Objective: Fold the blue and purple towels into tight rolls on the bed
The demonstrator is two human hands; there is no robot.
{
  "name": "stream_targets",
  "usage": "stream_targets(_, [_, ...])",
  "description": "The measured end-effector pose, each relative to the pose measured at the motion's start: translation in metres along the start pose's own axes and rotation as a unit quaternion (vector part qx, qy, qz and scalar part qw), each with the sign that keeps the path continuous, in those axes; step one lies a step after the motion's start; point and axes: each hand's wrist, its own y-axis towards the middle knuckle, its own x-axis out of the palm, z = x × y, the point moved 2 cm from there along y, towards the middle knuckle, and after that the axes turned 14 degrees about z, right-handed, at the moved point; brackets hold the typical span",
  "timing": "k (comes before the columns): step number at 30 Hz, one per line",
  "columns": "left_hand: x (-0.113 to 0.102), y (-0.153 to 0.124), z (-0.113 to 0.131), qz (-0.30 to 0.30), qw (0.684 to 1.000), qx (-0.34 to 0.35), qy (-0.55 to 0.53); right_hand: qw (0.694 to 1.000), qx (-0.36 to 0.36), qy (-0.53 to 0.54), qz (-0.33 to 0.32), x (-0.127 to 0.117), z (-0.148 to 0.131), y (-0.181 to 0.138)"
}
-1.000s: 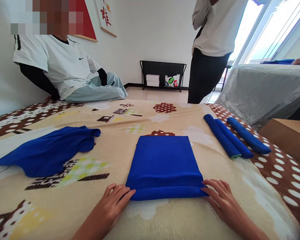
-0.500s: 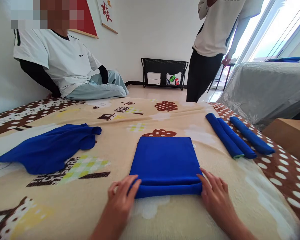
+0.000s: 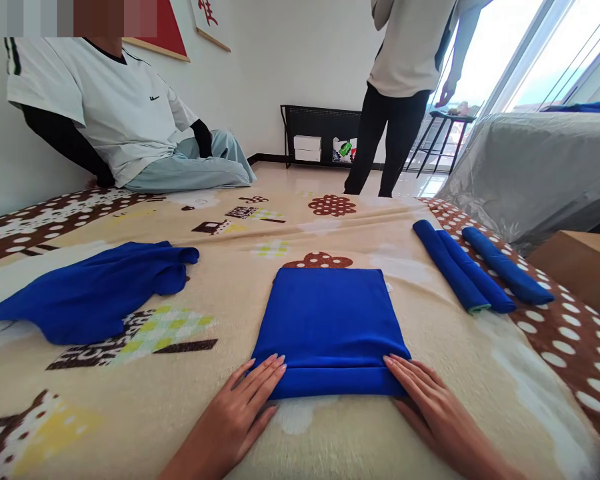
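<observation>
A blue cloth (image 3: 330, 313) lies flat in front of me, with its near edge folded over into a narrow band. My left hand (image 3: 243, 403) rests on the left end of that band, fingers stretched out flat. On the right end lies my right hand (image 3: 425, 397), its fingers also extended and pressing down. A crumpled blue cloth (image 3: 90, 287) is spread to the left. Off to the right are three rolled blue cloths (image 3: 450, 267), lying side by side.
A patterned blanket (image 3: 220, 267) covers the surface. One person (image 3: 125, 120) sits at its far left edge; another person (image 3: 405, 87) stands beyond it. A cardboard box (image 3: 580, 267) and a plastic-covered piece of furniture (image 3: 545, 160) are at the right. A black rack (image 3: 320, 120) stands by the wall.
Both hands have flattened from gripping the fold's ends to lying on top of it, and the band looks flatter. The standing person has shifted left.
</observation>
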Motion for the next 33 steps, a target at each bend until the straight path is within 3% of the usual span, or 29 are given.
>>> stream_targets(6, [-0.009, -0.005, -0.008, 0.008, 1.0, -0.017, 0.012, 1.0, -0.003, 0.002, 0.027, 0.0, 0.017, -0.01])
stream_targets(10, [-0.008, -0.002, -0.014, 0.029, 0.997, -0.047, -0.055, 0.998, 0.035, 0.052, 0.031, -0.005, 0.02, -0.002])
stream_targets(16, [0.0, -0.001, -0.034, -0.018, 0.978, -0.174, -0.114, 0.992, 0.105, 0.067, 0.028, -0.005, 0.023, 0.02])
stream_targets(19, [0.009, 0.011, -0.036, -0.021, 0.974, -0.221, -0.045, 0.987, 0.144, -0.026, 0.063, 0.005, 0.024, 0.033])
stream_targets(22, [0.019, 0.033, -0.016, 0.025, 0.959, -0.259, 0.112, 0.976, 0.155, -0.099, 0.114, 0.018, 0.004, 0.05])
stream_targets(24, [0.028, 0.052, 0.01, 0.064, 0.958, -0.235, 0.149, 0.985, 0.092, -0.076, 0.125, 0.028, -0.022, 0.064])
stream_targets(26, [0.039, 0.069, 0.036, 0.083, 0.981, -0.15, 0.089, 0.994, 0.007, 0.0, 0.107, 0.038, -0.049, 0.076])
stream_targets(28, [0.048, 0.077, 0.051, 0.067, 0.996, -0.063, 0.001, 0.995, -0.032, 0.068, 0.073, 0.043, -0.062, 0.084])
stream_targets(30, [0.052, 0.073, 0.044, 0.02, 0.998, -0.035, -0.047, 0.996, -0.017, 0.079, 0.036, 0.042, -0.054, 0.083])
stream_targets(33, [0.044, 0.048, 0.008, -0.042, 0.995, -0.074, -0.046, 0.999, 0.018, 0.05, -0.013, 0.03, -0.017, 0.063])
